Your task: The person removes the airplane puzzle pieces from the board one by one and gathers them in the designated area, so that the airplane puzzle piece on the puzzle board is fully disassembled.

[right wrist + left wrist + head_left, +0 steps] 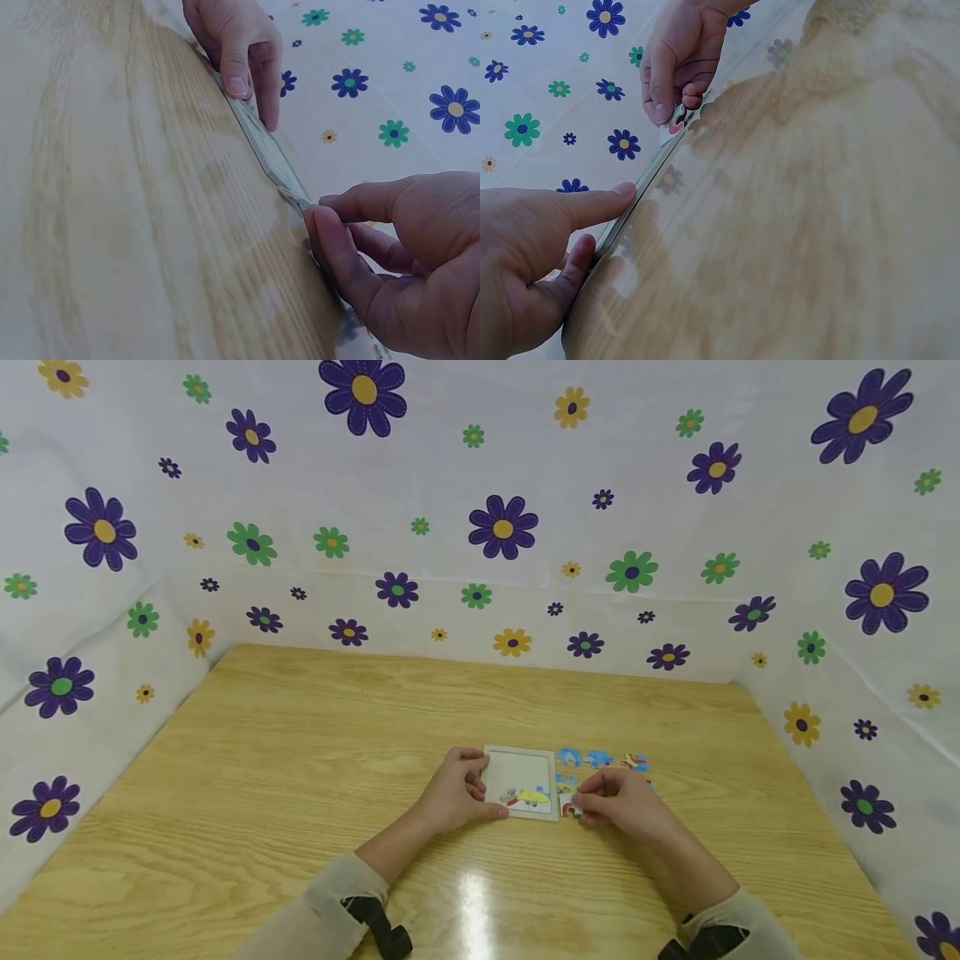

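A small square puzzle tray (pixel 517 768) with a pale rim lies on the table. Joined pieces with a yellow picture (pixel 534 797) fill part of its lower edge. At the tray's left side, my left hand (pixel 456 795) holds it, thumb near the bottom corner and fingers by the upper edge. Just right of the tray, my right hand (pixel 626 802) pinches a puzzle piece (pixel 567 806), white with a red curve, between thumb and fingertips. The left wrist view also shows this puzzle piece (pixel 676 127), partly covered by the fingers.
Several loose blue puzzle pieces (pixel 598 758) lie right of the tray, some partly hidden behind my right hand. A piece with red and yellow (pixel 634 762) is at the far right. Flowered white cloth (pixel 442 618) borders the wooden table (pixel 330 727) behind and on both sides.
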### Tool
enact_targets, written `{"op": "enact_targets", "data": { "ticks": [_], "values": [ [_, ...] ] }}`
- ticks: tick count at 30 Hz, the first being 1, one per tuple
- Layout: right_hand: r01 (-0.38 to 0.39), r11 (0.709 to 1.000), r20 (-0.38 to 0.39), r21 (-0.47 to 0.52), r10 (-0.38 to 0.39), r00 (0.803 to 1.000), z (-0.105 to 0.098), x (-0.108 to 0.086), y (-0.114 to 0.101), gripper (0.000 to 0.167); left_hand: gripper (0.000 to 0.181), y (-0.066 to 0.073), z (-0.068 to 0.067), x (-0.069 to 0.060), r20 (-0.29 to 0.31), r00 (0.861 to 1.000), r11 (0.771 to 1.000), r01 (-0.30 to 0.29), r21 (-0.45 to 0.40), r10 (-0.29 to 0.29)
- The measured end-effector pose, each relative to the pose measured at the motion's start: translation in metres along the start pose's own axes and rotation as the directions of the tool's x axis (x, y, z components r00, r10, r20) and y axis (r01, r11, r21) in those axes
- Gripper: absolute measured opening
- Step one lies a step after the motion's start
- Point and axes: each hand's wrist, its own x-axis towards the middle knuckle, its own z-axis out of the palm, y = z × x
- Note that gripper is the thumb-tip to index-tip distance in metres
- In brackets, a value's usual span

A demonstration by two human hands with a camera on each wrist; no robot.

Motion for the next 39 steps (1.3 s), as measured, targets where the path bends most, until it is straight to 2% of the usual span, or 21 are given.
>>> {"op": "enact_targets", "data": {
  "ticks": [4,11,20,24,28,31,33,36,39],
  "values": [
    [0.003,0.999,-0.022,-0.035,-0.004,1.0,0.003,0.0,0.002,0.022,0.089,-0.003,0.001,0.0,0.001,1.0,1.0,-0.014,0.014,0.014],
    [0.08,0.985,-0.078,-0.154,-0.093,0.993,0.011,-0.002,0.002,0.019,0.09,-0.003,-0.001,-0.001,-0.004,1.0,1.0,-0.013,0.016,0.013],
    [0.063,0.98,-0.114,-0.187,-0.086,0.99,0.014,-0.001,-0.004,0.018,0.089,-0.004,0.0,0.0,-0.001,1.0,1.0,-0.013,0.009,0.013],
    [0.071,0.968,-0.126,-0.239,-0.104,0.987,0.016,0.0,-0.012,0.017,0.09,-0.002,-0.002,-0.001,0.008,1.0,1.0,-0.011,-0.001,0.011],
    [0.136,0.966,-0.071,-0.222,-0.155,0.985,0.026,0.005,-0.023,0.023,0.09,0.0,-0.003,-0.002,0.007,1.0,1.0,-0.008,-0.007,0.008],
    [0.182,0.969,0.027,-0.165,-0.18,0.983,0.038,0.012,-0.028,0.031,0.089,0.001,-0.004,-0.002,0.002,1.0,1.0,-0.005,-0.021,0.005],
    [0.204,0.964,0.077,-0.17,-0.194,0.978,0.046,0.016,-0.029,0.032,0.089,0.001,-0.004,-0.002,0.002,1.0,1.0,-0.001,-0.024,0.001],
    [0.231,0.95,0.102,-0.211,-0.214,0.972,0.056,0.018,-0.026,0.032,0.09,0.0,-0.003,-0.001,0.007,1.0,1.0,0.001,-0.031,0.0],
    [0.246,0.935,0.096,-0.254,-0.229,0.969,0.059,0.018,-0.024,0.029,0.091,-0.001,-0.002,-0.002,0.011,1.0,1.0,0.005,-0.031,-0.005]
  ]
}}
